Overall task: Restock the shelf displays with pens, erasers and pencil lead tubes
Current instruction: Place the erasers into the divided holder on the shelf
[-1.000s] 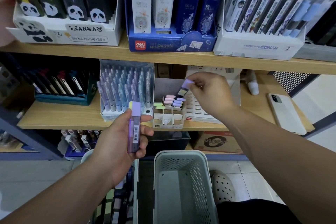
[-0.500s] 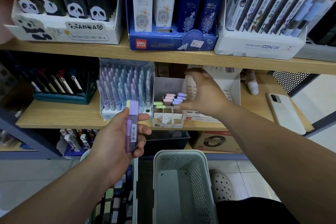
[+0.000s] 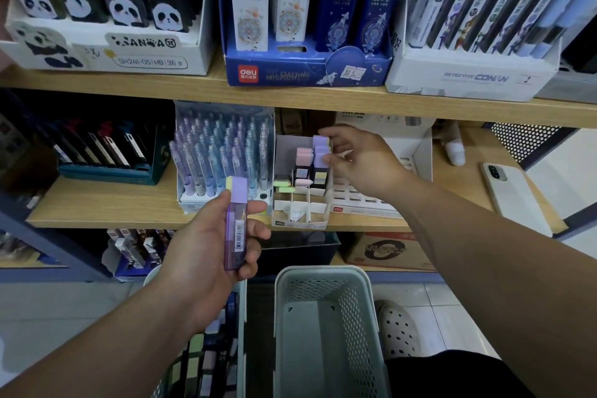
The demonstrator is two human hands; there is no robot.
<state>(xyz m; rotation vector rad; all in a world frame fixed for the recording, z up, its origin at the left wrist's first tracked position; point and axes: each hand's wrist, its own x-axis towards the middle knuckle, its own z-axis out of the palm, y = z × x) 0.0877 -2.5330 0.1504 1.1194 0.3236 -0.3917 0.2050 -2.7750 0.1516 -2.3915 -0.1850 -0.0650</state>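
My left hand (image 3: 206, 245) grips a purple pencil lead tube (image 3: 236, 223) with a barcode, upright, with a yellow-green capped tube behind it, in front of the lower shelf. A small white display box (image 3: 298, 200) on that shelf holds pastel lead tubes in green, pink and purple. My right hand (image 3: 361, 160) reaches into its back right corner. Thumb and fingers pinch the purple-capped tubes (image 3: 320, 152) standing there.
A rack of lilac and blue pens (image 3: 223, 155) stands left of the display box. A pale green basket (image 3: 326, 326) sits below, beside a basket of more lead tubes (image 3: 206, 362). A phone (image 3: 513, 191) lies at the shelf's right end. Boxed displays fill the upper shelf (image 3: 290, 97).
My right hand brought a purple tube down into the display box, then lifted to the back corner, where the tubes now stand upright. My left hand has barely moved.
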